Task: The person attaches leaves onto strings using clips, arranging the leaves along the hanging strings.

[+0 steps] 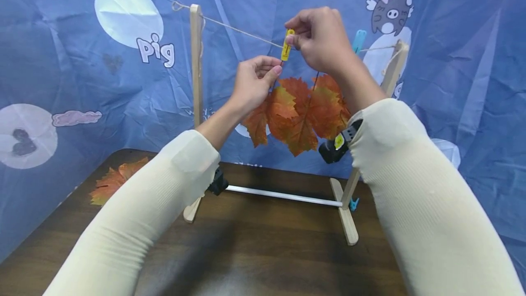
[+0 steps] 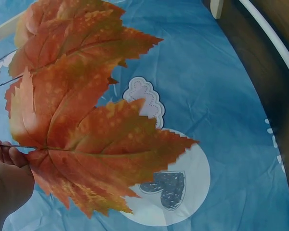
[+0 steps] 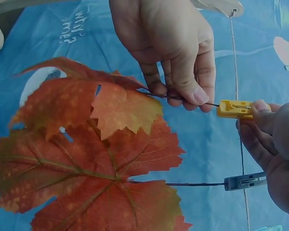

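In the head view, my left hand (image 1: pixel 256 81) pinches the thin dark stem of an orange-red artificial maple leaf (image 2: pixel 106 154) between thumb and fingers. Just above it, my right hand (image 1: pixel 320 35) pinches a yellow clothespin (image 3: pixel 229 109) by its upper end. That clothespin sits at the twine (image 3: pixel 234 62), and the stem's tip meets its lower end. Whether it clamps the stem, I cannot tell. Another orange leaf (image 3: pixel 86 178) hangs beside it, its stem in a grey-blue clothespin (image 3: pixel 238 182) on the twine, partly behind my right hand.
Wooden posts (image 1: pixel 196 67) with flat feet hold up the twine, joined low down by a white rod (image 1: pixel 283 195). A light-blue clothespin (image 1: pixel 359 41) is on the twine at right; another blue clothespin (image 1: pixel 354 204) lies by the right foot. One more leaf (image 1: pixel 113 184) rests on the brown table (image 1: pixel 263 250).
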`<state>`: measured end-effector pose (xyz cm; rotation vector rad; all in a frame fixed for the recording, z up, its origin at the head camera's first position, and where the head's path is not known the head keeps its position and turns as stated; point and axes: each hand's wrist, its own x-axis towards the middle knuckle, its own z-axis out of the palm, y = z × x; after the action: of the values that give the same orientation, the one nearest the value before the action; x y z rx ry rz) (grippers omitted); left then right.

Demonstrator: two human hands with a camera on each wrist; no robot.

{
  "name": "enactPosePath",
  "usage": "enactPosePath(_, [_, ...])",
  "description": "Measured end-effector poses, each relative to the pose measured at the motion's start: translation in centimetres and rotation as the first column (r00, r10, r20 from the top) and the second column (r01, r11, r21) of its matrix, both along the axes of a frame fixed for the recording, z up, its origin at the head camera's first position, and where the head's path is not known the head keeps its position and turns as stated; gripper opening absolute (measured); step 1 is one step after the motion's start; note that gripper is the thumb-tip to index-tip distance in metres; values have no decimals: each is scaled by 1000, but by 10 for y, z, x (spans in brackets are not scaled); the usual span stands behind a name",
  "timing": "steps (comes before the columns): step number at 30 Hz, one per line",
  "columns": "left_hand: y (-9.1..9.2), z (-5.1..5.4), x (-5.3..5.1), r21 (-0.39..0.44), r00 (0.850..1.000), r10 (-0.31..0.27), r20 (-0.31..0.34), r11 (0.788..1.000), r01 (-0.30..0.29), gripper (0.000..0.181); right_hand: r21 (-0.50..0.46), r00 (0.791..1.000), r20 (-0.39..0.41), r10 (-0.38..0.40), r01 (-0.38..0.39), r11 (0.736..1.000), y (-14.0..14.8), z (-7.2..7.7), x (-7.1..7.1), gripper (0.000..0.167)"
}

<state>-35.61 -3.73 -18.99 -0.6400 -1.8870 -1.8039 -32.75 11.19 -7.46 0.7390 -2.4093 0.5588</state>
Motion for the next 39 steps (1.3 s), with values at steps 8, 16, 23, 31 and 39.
enactPosePath(8, [3, 3, -1, 40, 1000, 7, 13, 999, -7, 27, 8, 1000, 27, 10, -10, 1000, 0, -1, 0, 26])
enactPosePath(16, [5, 3, 0, 67, 998, 7, 55, 998, -11, 27, 41, 997, 72, -9, 6, 999, 0, -1, 2, 31])
enactPosePath(23, [6, 4, 0, 78, 998, 11, 68, 997, -16, 22, 45, 990, 135, -35, 29, 999, 0, 0, 1, 39])
enactPosePath(31, [5, 4, 0, 51, 998, 24, 51, 998, -26, 24, 38, 986, 161, -39, 34, 999, 1, -1, 0, 43])
enactPosePath(39, [0, 1, 1, 34, 999, 31, 21, 999, -32, 24, 17, 984, 173, -33, 30, 999, 3, 0, 1, 46])
